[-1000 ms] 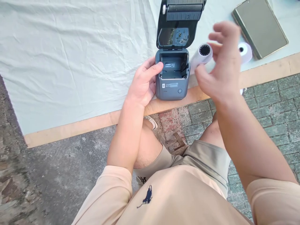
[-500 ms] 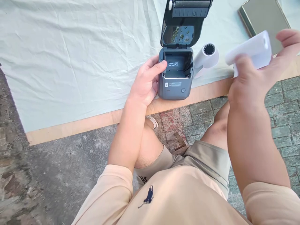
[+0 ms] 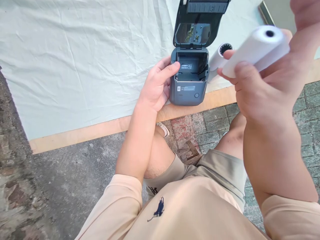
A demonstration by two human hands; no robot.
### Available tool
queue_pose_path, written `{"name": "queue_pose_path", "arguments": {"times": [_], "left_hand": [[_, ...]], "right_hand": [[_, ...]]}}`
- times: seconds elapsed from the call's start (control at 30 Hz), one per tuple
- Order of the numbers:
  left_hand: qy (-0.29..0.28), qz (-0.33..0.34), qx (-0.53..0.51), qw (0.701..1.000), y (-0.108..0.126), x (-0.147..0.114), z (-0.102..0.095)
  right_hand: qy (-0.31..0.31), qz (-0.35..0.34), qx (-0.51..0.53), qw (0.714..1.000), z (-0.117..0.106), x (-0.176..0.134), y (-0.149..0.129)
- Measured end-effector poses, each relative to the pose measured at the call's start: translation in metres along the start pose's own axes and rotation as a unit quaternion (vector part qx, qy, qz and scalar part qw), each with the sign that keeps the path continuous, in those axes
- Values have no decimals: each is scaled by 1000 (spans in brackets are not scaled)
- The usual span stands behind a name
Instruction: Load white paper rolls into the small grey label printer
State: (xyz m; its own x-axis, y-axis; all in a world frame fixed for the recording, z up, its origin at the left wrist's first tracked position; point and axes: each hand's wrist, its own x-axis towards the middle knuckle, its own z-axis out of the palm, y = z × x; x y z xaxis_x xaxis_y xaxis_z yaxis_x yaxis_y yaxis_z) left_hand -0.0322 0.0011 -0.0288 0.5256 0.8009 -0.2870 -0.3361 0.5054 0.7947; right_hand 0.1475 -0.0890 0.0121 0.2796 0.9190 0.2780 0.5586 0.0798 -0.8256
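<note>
The single table [image 3: 82,66] is spread with a pale, creased cloth, its long bare-wood edge [image 3: 82,135] slanting up toward the right. At that edge stands one portable printer [image 3: 186,91], upright, its button side turned to the person and its lid [image 3: 197,20] swung up at the far side; the bay inside lies uncovered, its longer side running left to right. The left hand [image 3: 158,83] clasps the printer's left wall, thumb over the rim and the other fingers bent against the outside. The right hand [image 3: 265,76], in the air to the right of the printer, grips one white paper roll [image 3: 250,50] between its thumb and fingers, with some fingers lifted clear at the upper right. The roll's long axis slants from lower left to upper right, and the end with the dark core hole points up and rightward; a loose flap of paper hangs along its right side. One phone-like slab [image 3: 280,15] shows partly at the upper right, behind the right hand. A second roll [image 3: 217,62] stands tilted just beside the printer's right side, its dark toothed core facing up, making two rolls in all.
</note>
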Motion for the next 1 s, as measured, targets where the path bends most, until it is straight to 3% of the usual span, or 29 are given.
{"name": "queue_pose_path", "arguments": {"times": [0.13,0.27,0.33,0.57,0.67,0.8,1.0], "left_hand": [[-12,14,-21,1000,2,-2,2],[-10,16,-11,1000,5,-5,4],[-6,7,-8,1000,5,-4,4],[7,-10,-26,1000,3,-1,0],[-17,-10,-48,999,4,-5,1],[-19,-2,-51,999,6,-8,2],[-30,-5,62,998,7,-12,-2]], "right_hand": [[-70,-82,-112,988,14,11,-26],[-163,-58,-304,937,29,32,-31],[-189,-52,-336,921,33,40,-32],[-225,-48,-346,910,31,48,-29],[-190,-95,-289,933,26,39,-28],[-168,-195,-296,920,24,17,-23],[-170,-225,-260,924,21,-1,-13]]}}
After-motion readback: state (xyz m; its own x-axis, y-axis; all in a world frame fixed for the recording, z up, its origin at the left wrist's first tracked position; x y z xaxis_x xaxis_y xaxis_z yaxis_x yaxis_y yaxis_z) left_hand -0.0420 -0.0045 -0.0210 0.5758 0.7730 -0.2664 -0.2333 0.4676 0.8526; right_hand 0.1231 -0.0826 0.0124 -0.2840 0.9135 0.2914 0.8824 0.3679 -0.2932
